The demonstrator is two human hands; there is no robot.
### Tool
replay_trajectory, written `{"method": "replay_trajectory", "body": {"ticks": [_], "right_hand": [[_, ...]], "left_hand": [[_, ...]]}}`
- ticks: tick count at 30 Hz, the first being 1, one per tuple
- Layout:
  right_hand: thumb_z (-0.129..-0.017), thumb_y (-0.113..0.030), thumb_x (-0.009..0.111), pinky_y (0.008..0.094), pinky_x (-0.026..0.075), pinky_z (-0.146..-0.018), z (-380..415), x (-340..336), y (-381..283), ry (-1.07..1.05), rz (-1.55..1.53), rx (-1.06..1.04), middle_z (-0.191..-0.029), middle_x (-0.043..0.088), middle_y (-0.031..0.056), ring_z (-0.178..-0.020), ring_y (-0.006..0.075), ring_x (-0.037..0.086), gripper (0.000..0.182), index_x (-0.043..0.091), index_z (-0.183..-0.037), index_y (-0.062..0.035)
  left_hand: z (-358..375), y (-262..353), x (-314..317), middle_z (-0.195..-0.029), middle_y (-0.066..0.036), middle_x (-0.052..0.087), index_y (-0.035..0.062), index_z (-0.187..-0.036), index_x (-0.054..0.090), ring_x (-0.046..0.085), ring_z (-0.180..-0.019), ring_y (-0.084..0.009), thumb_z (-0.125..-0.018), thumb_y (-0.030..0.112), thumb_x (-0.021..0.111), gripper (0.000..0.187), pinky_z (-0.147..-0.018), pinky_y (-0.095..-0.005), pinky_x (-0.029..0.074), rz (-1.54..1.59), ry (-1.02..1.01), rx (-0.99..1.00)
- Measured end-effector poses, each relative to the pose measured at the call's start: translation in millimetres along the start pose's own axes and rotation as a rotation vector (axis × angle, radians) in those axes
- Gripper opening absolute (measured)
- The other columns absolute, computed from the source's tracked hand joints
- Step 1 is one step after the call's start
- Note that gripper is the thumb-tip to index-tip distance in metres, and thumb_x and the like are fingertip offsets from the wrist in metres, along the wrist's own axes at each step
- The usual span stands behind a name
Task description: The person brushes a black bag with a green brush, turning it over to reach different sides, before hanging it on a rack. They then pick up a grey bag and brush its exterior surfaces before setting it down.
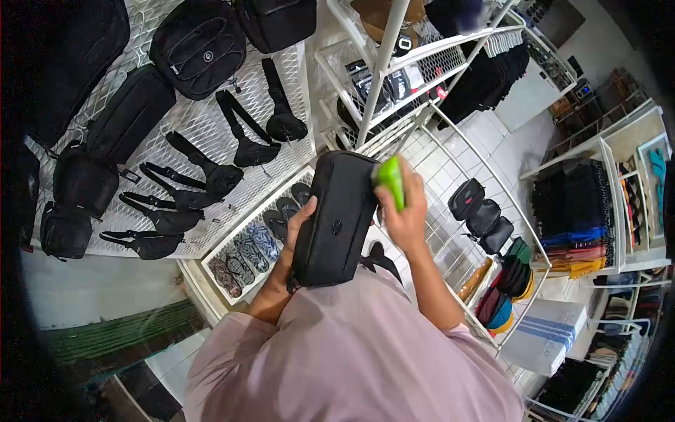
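Head view looks down on a shop: a white wire grid wall [211,133] fills the upper left, hung with black bags [197,46]. At center, the left hand [299,221] grips a black pouch [336,219], fingers wrapped around its edge. The right hand [404,211] closes on a green object [391,181] touching the pouch's top corner.

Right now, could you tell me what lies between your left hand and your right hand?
In the head view, the black rectangular fabric pouch sits between them: left hand grips its side, right hand holds a bright green object against its top corner.
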State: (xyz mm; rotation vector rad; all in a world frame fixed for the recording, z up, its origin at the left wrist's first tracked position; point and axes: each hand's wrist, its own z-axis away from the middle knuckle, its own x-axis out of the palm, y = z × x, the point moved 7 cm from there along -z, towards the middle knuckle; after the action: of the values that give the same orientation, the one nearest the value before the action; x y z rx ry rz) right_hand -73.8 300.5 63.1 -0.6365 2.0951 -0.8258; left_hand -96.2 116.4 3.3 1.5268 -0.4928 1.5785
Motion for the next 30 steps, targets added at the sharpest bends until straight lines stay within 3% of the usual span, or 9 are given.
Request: {"method": "replay_trajectory", "body": {"ticks": [5,7,9,13,15,18,22,27,30], "right_hand": [[-0.079,-0.035,0.085,0.0418,0.053,-0.073,13.6,3.1,-58.2,-0.283,0.096,-0.199,-0.100,0.059,0.0150,-0.085,0.0337,0.063,0.078,0.055,-0.148,-0.0135],[-0.081,-0.034,0.083,0.0419,0.052,-0.075,2.4,4.9,-28.2,-0.128,0.006,-0.077,-0.099,0.058,0.0153,-0.086,0.0332,0.062,0.076,0.056,-0.148,-0.0134],[-0.083,-0.035,0.082,0.0411,0.052,-0.074,-4.4,6.1,-8.6,0.047,0.063,0.041,-0.100,0.059,0.0166,-0.085,0.0318,0.062,0.075,0.054,-0.149,-0.0128],[-0.078,-0.043,0.085,0.0395,0.055,-0.069,34.4,26.3,-72.1,-0.347,0.064,-0.237,-0.100,0.061,0.0146,-0.079,0.0311,0.067,0.081,0.055,-0.150,-0.0220],[-0.077,-0.043,0.086,0.0398,0.055,-0.068,38.4,31.7,-71.5,-0.365,0.073,-0.247,-0.100,0.062,0.0150,-0.081,0.0321,0.067,0.082,0.056,-0.149,-0.0194],[-0.077,-0.038,0.087,0.0410,0.055,-0.068,17.1,33.6,-26.5,-0.098,0.096,0.053,-0.100,0.062,0.0154,-0.080,0.0328,0.067,0.078,0.058,-0.146,-0.0147],[-0.081,-0.038,0.084,0.0426,0.054,-0.066,43.1,38.3,-82.9,-0.258,-0.045,-0.214,-0.101,0.061,0.0170,-0.077,0.0335,0.066,0.078,0.054,-0.149,-0.0148],[-0.081,-0.037,0.083,0.0419,0.054,-0.065,10.0,38.3,-39.0,-0.096,0.192,0.002,-0.100,0.060,0.0181,-0.079,0.0339,0.066,0.077,0.054,-0.149,-0.0119],[-0.076,-0.036,0.087,0.0398,0.054,-0.065,30.2,36.8,-87.0,-0.196,0.049,-0.216,-0.095,0.061,0.0165,-0.077,0.0325,0.064,0.079,0.059,-0.145,-0.0121]], "left_hand": [[1.9,2.0,1.6,-0.145,-0.023,0.055,-0.0036,-0.151,0.041,0.061,-0.126,-0.0327,-0.106,0.048,0.045,0.069,-0.109,-0.0458,0.050,0.018,-0.026,0.092],[-1.7,6.0,-6.7,-0.147,-0.023,0.054,-0.0034,-0.152,0.039,0.060,-0.128,-0.0329,-0.105,0.049,0.045,0.071,-0.109,-0.0466,0.050,0.032,0.015,0.094],[-4.1,5.9,11.9,-0.144,-0.022,0.056,-0.0022,-0.152,0.042,0.062,-0.124,-0.0328,-0.105,0.049,0.046,0.070,-0.108,-0.0465,0.051,0.034,-0.241,0.019],[0.7,2.0,-6.9,-0.136,-0.021,0.061,-0.0023,-0.147,0.046,0.065,-0.120,-0.0316,-0.105,0.049,0.047,0.067,-0.105,-0.0462,0.052,0.108,0.020,0.148],[-0.2,5.7,-12.8,-0.135,-0.019,0.062,-0.0001,-0.147,0.047,0.065,-0.119,-0.0307,-0.104,0.049,0.048,0.065,-0.104,-0.0455,0.053,0.061,-0.124,0.109],[-3.2,3.3,-34.1,-0.137,-0.018,0.062,0.0039,-0.147,0.048,0.066,-0.118,-0.0320,-0.104,0.051,0.049,0.064,-0.103,-0.0469,0.054,0.052,-0.038,0.103],[5.1,8.9,-10.3,-0.140,-0.019,0.060,0.0017,-0.150,0.044,0.063,-0.125,-0.0322,-0.104,0.050,0.049,0.067,-0.108,-0.0474,0.050,-0.049,-0.013,0.185],[4.9,9.2,-21.0,-0.136,-0.018,0.061,0.0019,-0.149,0.047,0.066,-0.117,-0.0277,-0.106,0.050,0.044,0.065,-0.103,-0.0419,0.053,-0.117,-0.011,0.143],[8.9,2.1,-16.6,-0.139,-0.019,0.060,0.0016,-0.150,0.045,0.062,-0.125,-0.0299,-0.107,0.049,0.042,0.064,-0.110,-0.0452,0.048,0.075,-0.057,0.136]]}}
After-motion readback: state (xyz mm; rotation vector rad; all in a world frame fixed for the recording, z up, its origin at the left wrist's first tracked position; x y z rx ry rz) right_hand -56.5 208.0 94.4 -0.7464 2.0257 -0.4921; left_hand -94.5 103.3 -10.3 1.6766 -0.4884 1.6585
